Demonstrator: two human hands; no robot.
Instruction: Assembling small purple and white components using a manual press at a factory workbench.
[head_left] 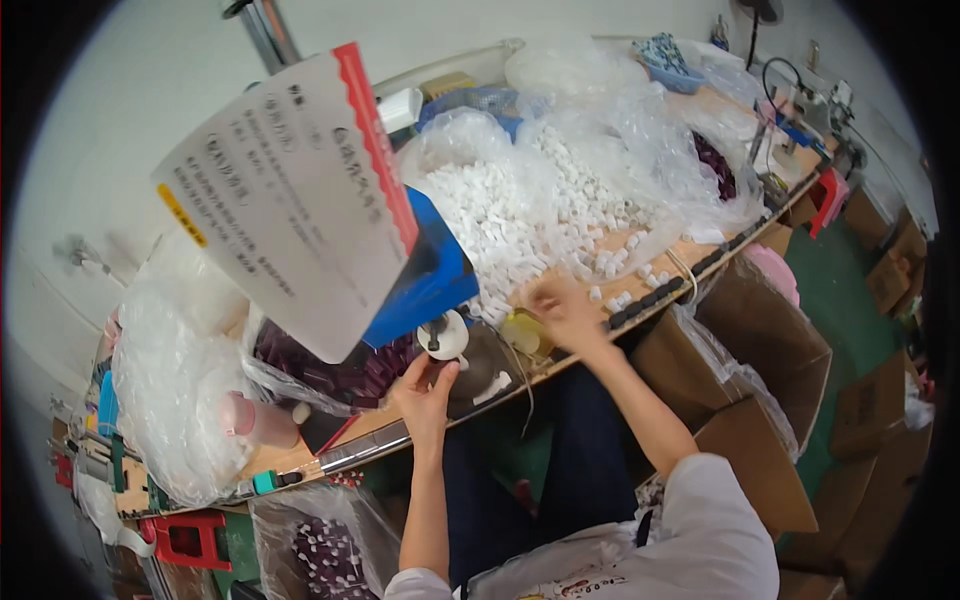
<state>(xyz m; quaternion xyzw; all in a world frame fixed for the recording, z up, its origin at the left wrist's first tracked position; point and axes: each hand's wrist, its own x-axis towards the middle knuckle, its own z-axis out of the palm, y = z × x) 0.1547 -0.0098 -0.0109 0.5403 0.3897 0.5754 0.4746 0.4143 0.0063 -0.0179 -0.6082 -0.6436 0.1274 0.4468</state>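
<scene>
My left hand [425, 398] is raised just under a white round disc [442, 335] with a dark centre, at the front of a blue machine [432, 270]. Its thumb and fingers are curled close together, and what they hold is too small to make out. Farther right, my right hand [566, 316] is smeared by motion over the table's front edge. Next to it stands a small yellowish container [526, 333]. Beyond both hands lies a big heap of small white caps [490, 215]. Dark purple tubes [330, 365] lie in a clear bag left of the machine.
A large card with printed text [290, 200] hides part of the machine. Clear plastic bags [180, 380] and a pink bottle [262, 420] are on the left. Open cardboard boxes [755, 340] stand right of my legs, and a bagged box of purple tubes [330, 555] sits below the table's left side.
</scene>
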